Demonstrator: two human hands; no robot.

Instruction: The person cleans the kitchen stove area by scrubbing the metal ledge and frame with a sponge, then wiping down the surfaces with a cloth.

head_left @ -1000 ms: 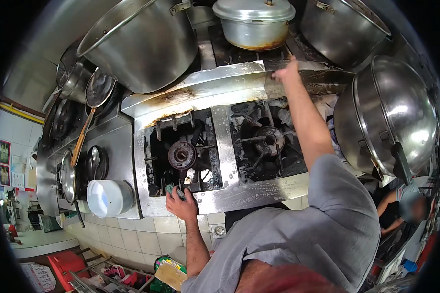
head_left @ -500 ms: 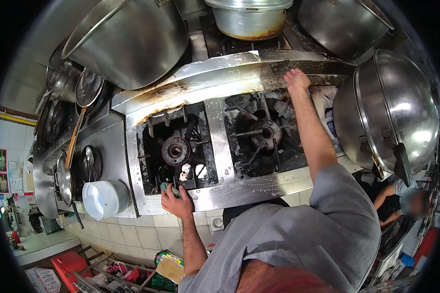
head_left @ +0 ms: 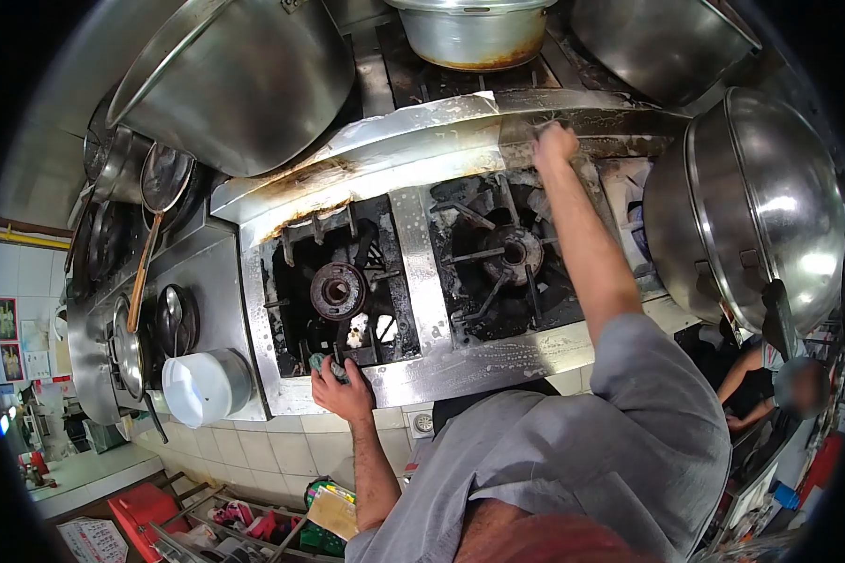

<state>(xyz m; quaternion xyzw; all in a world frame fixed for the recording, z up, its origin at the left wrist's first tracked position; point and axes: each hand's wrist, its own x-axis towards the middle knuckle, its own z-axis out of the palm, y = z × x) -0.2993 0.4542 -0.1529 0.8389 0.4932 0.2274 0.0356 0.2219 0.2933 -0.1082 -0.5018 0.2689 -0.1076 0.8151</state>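
Note:
My left hand is at the front rim of the steel stove, beside the left burner. Its fingers are wrapped round a green scouring pad. Beyond the right burner, my outstretched right hand is against the soapy, dark part of the steel back panel. Motion smears its fingers, and whatever they may hold is hidden. White suds dot the steel around both burners.
Big steel pots and a lidded pot stand behind the panel. A large steel vessel is at the right. A white tub and a long-handled strainer are at the left. Another person is at the far right.
My right hand has shifted along the back panel, lately leftward and a little up. My left hand stays at the front rim with the pad. The whole view has shifted slightly.

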